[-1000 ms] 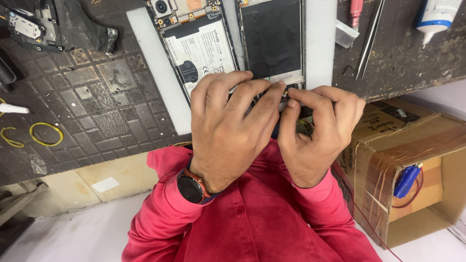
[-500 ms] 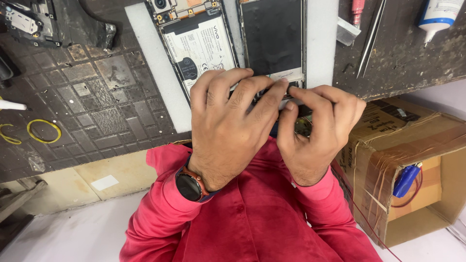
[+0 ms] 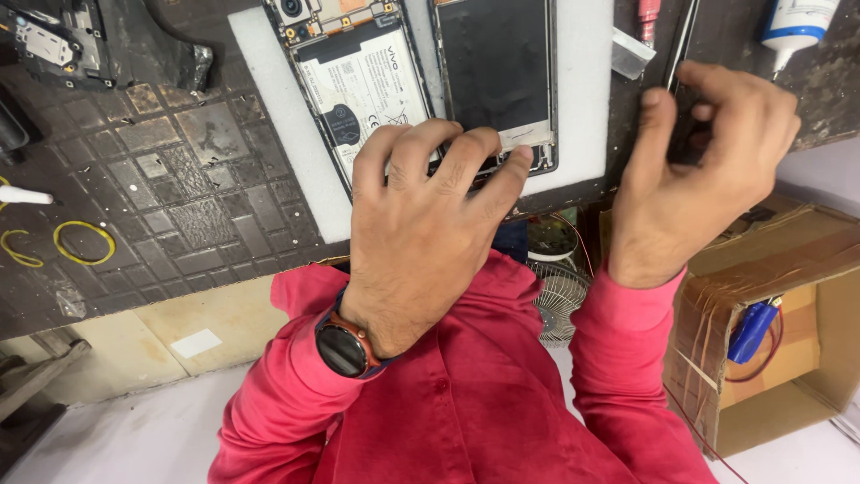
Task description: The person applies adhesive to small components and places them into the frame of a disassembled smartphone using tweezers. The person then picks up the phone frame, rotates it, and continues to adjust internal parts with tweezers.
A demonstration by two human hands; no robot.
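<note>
Right hand (image 3: pixel 708 170) has swung rightward, clenched near thin metal tweezers (image 3: pixel 683 40); left hand (image 3: pixel 421 224) presses released fingers on black phone screen panel (image 3: pixel 497 67).

The opened phone (image 3: pixel 363 85) shows a matt paper-like label on its battery and bare metal parts at its top; the screen panel (image 3: pixel 497 67) beside it is glossy black glass. Both lie on a smooth white foam pad (image 3: pixel 269 134). The worktop mat (image 3: pixel 179 179) is worn, embossed rubber, perhaps. The box (image 3: pixel 788 305) at the right edge is taped brown cardboard.
</note>
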